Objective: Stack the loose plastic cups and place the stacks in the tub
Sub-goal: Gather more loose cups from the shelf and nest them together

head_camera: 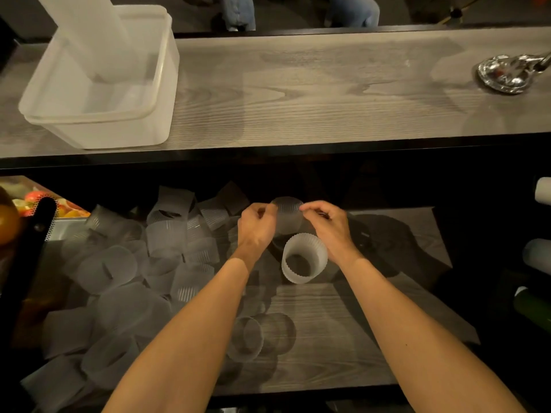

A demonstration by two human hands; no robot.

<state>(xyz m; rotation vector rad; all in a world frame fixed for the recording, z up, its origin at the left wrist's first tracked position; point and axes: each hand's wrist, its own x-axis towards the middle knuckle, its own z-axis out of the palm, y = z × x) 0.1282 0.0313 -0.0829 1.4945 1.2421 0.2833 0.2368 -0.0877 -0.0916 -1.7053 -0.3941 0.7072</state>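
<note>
Both hands hold one frosted ribbed plastic cup between them over the lower shelf. My left hand pinches its left edge and my right hand pinches its right edge. Just below it an upright cup stands open-mouthed on the shelf. Several loose cups lie in a heap to the left, and one cup lies on its side near the front. The translucent tub sits on the upper counter at far left with a tall stack of cups leaning in it.
A shiny metal dish rests at the counter's far right. Sliced fruit in a tray and a dark handle are at the left. Bottles stand at the right edge. A person's legs appear beyond the counter.
</note>
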